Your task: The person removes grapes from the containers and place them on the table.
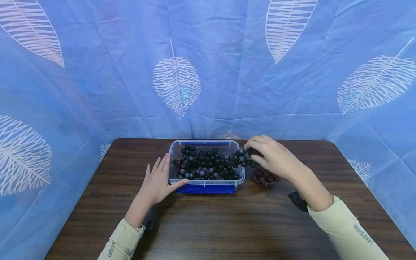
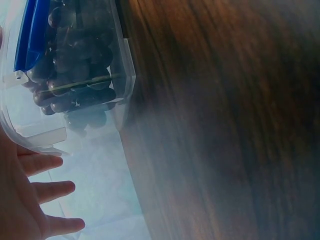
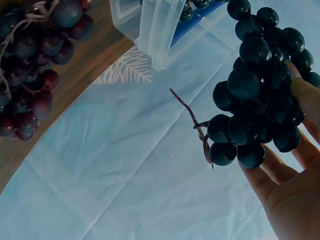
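Observation:
A clear plastic container (image 1: 205, 181) with blue side clips stands on the table, with dark grapes (image 1: 195, 162) inside. My left hand (image 1: 156, 182) rests against its left side, fingers straight and thumb along the front rim. In the left wrist view the fingers (image 2: 52, 191) are spread beside the container's corner. Over the container's right rim, my right hand (image 1: 276, 157) holds a bunch of black grapes (image 3: 255, 95) by its side; a thin brown stem sticks out from it. A bunch of reddish-purple grapes (image 1: 264, 177) lies on the table under the right hand.
The dark wooden table (image 1: 227, 224) ends at the back against a blue cloth (image 1: 221, 90) printed with white leaves. A black object (image 1: 298, 201), partly hidden, shows beneath the right wrist.

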Action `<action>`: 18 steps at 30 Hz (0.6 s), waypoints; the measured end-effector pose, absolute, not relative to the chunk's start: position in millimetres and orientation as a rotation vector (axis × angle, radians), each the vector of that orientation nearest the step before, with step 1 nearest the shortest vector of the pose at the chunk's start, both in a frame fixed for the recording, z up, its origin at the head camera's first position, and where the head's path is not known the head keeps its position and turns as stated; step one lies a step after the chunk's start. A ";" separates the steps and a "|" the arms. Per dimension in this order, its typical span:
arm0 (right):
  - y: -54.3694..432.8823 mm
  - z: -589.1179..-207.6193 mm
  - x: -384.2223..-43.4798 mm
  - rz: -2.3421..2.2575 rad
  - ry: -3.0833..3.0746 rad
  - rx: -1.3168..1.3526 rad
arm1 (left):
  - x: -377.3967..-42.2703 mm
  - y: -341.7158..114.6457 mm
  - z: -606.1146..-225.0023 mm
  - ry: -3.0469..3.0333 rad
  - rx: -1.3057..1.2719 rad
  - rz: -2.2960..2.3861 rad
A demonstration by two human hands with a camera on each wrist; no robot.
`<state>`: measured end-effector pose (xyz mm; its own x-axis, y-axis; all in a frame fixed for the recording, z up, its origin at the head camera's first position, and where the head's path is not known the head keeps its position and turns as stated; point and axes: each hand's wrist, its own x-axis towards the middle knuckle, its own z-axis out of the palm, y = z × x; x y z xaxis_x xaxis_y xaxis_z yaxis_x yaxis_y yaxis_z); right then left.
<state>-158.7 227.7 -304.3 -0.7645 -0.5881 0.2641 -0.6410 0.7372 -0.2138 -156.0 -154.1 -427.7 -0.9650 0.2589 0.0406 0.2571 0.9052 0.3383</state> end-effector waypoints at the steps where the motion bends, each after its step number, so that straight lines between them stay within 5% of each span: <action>1: 229.3 -304.4 -157.8 0.437 -2.753 0.984 | -155.9 -154.2 -427.5 3.062 0.415 0.544; 18: 248.9 -307.4 -149.5 0.413 -2.739 0.938 | -156.8 -154.4 -428.6 3.061 0.418 0.557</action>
<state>-149.5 248.9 -307.4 -0.7732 -0.5635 0.2908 -0.6242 0.7572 -0.1926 -156.8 -154.4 -428.6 -0.9646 0.2600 0.0445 0.2590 0.9017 0.3462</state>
